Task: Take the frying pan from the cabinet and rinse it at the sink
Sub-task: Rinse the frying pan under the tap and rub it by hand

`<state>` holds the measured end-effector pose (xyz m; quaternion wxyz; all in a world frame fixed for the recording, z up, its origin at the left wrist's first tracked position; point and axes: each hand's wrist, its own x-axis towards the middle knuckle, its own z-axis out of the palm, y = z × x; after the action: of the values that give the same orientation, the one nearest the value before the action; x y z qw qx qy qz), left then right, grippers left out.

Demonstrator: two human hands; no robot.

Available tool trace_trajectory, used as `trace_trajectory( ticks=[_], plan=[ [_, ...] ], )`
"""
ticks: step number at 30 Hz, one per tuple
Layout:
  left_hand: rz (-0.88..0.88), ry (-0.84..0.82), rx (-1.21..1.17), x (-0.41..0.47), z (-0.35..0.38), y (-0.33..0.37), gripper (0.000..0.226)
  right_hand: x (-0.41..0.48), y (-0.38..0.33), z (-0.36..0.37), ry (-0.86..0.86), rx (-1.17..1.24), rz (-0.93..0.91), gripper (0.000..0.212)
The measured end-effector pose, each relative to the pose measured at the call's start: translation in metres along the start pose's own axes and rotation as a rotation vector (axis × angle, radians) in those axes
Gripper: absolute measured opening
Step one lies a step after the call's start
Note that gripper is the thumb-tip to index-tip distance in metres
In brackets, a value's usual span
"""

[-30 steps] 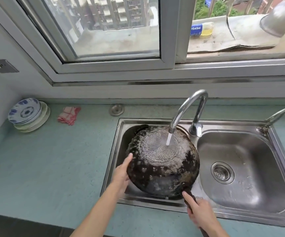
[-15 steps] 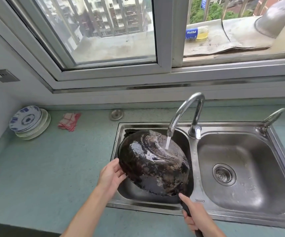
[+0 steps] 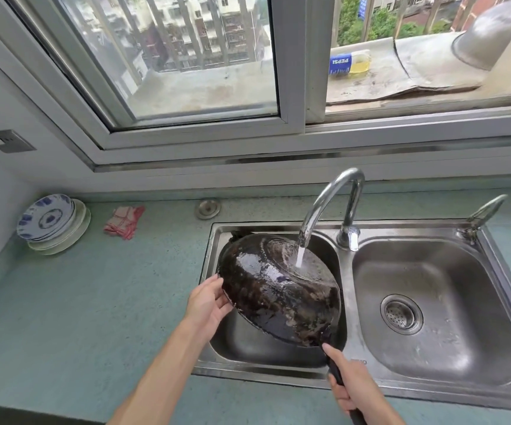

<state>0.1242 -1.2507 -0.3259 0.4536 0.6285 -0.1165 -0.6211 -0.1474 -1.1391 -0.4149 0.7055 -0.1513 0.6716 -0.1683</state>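
The black, scorched frying pan (image 3: 278,289) is held upside down and tilted over the left basin of the steel double sink (image 3: 349,384). Water runs from the curved faucet (image 3: 327,200) onto the pan's underside. My right hand (image 3: 355,391) grips the pan's black handle at the sink's front edge. My left hand (image 3: 208,305) cups the pan's left rim from below, fingers spread against it. The pan's inside is hidden.
The right basin with its drain strainer (image 3: 401,314) holds nothing. A stack of plates (image 3: 51,222) and a red checked cloth (image 3: 123,222) lie at the back left of the green counter (image 3: 79,317). A second small tap (image 3: 481,213) stands at the back right.
The pan has tilted further, its left rim dropping toward me and the bottom turning right. My left hand slid from the rim's side to under it. The camera view shifted down.
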Motion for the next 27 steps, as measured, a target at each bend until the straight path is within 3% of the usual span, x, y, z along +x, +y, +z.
trace_trajectory(
  ticks=[6,14,20,27],
  plan=[
    [-0.163,-0.018,0.029,0.006,-0.032,-0.011,0.035,-0.003,-0.015,-0.015,0.058,-0.193,-0.229,0.063],
    [-0.298,-0.083,0.157,0.011,-0.021,-0.029,0.072,-0.01,-0.036,-0.034,0.261,-0.627,-0.5,0.069],
    [-0.304,-0.093,0.13,0.02,-0.005,-0.055,0.068,-0.02,-0.039,-0.044,0.409,-0.767,-0.535,0.068],
    [-0.378,-0.169,-0.064,0.034,-0.009,-0.083,0.066,-0.047,-0.047,-0.045,0.492,-0.891,-0.608,0.046]
  ],
)
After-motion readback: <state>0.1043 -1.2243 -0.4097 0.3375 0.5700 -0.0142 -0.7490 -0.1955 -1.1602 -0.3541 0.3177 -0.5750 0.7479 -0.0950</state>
